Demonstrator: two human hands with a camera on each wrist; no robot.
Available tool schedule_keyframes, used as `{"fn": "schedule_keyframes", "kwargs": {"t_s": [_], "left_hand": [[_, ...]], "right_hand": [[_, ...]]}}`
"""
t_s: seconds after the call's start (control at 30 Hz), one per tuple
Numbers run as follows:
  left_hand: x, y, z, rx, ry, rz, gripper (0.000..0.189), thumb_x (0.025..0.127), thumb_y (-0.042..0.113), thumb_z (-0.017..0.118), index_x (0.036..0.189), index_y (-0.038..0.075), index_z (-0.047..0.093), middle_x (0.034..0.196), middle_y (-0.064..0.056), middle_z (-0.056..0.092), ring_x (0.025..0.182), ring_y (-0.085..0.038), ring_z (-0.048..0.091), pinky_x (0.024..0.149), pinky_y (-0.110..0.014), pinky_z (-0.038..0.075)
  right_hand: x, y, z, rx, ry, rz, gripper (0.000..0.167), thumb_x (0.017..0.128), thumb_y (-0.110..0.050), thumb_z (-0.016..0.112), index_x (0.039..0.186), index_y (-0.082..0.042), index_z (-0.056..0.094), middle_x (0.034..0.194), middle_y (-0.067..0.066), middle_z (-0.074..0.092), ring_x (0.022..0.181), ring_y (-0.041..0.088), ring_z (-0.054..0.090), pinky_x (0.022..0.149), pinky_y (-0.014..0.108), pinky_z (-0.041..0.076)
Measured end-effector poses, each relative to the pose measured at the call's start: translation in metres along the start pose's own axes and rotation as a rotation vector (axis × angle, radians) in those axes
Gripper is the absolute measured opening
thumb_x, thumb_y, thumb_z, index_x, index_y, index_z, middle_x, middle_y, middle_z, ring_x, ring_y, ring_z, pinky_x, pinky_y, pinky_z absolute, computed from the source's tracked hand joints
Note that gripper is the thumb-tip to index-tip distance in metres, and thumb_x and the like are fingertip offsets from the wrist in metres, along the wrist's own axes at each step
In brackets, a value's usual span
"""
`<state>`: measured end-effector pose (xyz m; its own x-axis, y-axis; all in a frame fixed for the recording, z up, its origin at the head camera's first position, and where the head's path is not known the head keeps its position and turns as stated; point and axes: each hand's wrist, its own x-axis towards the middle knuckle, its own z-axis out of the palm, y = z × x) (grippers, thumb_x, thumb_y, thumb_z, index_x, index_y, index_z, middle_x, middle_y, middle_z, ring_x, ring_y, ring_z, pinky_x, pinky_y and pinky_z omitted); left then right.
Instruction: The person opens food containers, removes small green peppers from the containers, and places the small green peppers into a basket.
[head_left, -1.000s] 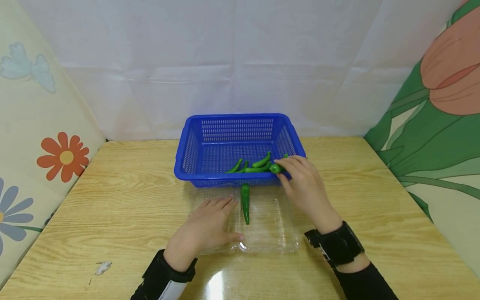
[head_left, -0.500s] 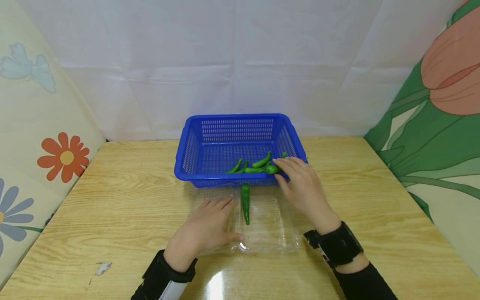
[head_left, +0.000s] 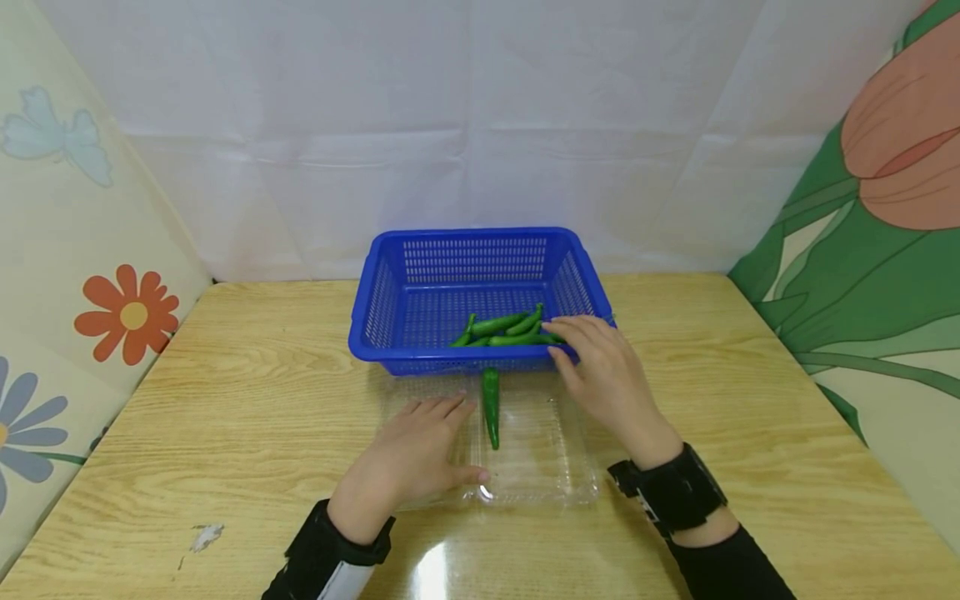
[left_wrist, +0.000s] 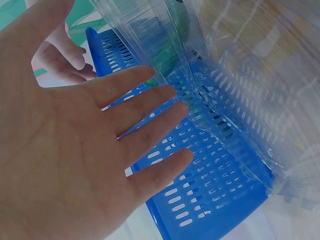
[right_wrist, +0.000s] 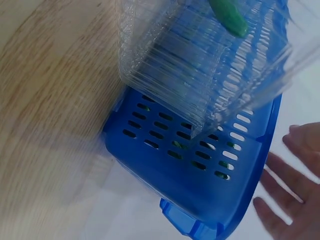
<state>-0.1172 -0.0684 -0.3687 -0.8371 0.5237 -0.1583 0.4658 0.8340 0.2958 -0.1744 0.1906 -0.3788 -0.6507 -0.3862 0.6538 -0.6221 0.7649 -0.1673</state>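
Note:
My left hand (head_left: pixel 408 454) rests with fairly straight, spread fingers over the left half of a clear plastic clamshell box (head_left: pixel 536 467). One green chili pepper (head_left: pixel 491 408) lies lengthwise along the box's middle, its thick end toward the blue basket (head_left: pixel 420 353). At the basket's front right corner, my right hand (head_left: pixel 607 375) hovers over the rim with fingers loosely bent, and no pepper shows in its grasp. Several green chili peppers (head_left: pixel 517 340) lie just inside the basket's front wall. In the right wrist view the right fingers (right_wrist: pixel 285 195) look apart, beside the basket.
The wooden table (head_left: pixel 262 400) bears the box and, right behind it, the basket. A white cloth (head_left: pixel 300 167) hangs at the back. Flowered panels (head_left: pixel 127 312) stand on both sides. A pale worn patch (head_left: pixel 206 536) marks the table's left front.
The pepper in my right hand has been let go and now lies with the others in the basket, farther left. The right hand has barely shifted; the left has stayed put.

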Motion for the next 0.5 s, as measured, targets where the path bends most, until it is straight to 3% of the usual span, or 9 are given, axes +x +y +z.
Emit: {"fn": "schedule_keyframes", "kwargs": {"t_s": [0.33,0.5], "left_hand": [[-0.0007,0.0006,-0.0013,-0.004,0.005,0.006,0.088,0.085,0.058,0.070,0.150,0.006,0.043,0.155,-0.012,0.039,0.141,-0.034,0.036,0.117,-0.050,0.027],[-0.0010,0.0001,-0.0013,0.004,0.013,0.011,0.088,0.084,0.058,0.071,0.149,0.005,0.043,0.155,-0.012,0.039,0.140,-0.034,0.037,0.117,-0.051,0.028]], "right_hand": [[0.0025,-0.0005,-0.0031,0.029,0.023,-0.214,0.037,0.081,-0.001,0.078,0.116,0.000,0.069,0.113,0.017,0.067,0.108,0.034,0.061,0.098,0.049,0.048],[0.0045,-0.0031,-0.0045,0.055,0.032,-0.310,0.030,0.083,-0.002,0.075,0.113,-0.001,0.071,0.110,0.016,0.068,0.104,0.034,0.063,0.094,0.048,0.051]]}}
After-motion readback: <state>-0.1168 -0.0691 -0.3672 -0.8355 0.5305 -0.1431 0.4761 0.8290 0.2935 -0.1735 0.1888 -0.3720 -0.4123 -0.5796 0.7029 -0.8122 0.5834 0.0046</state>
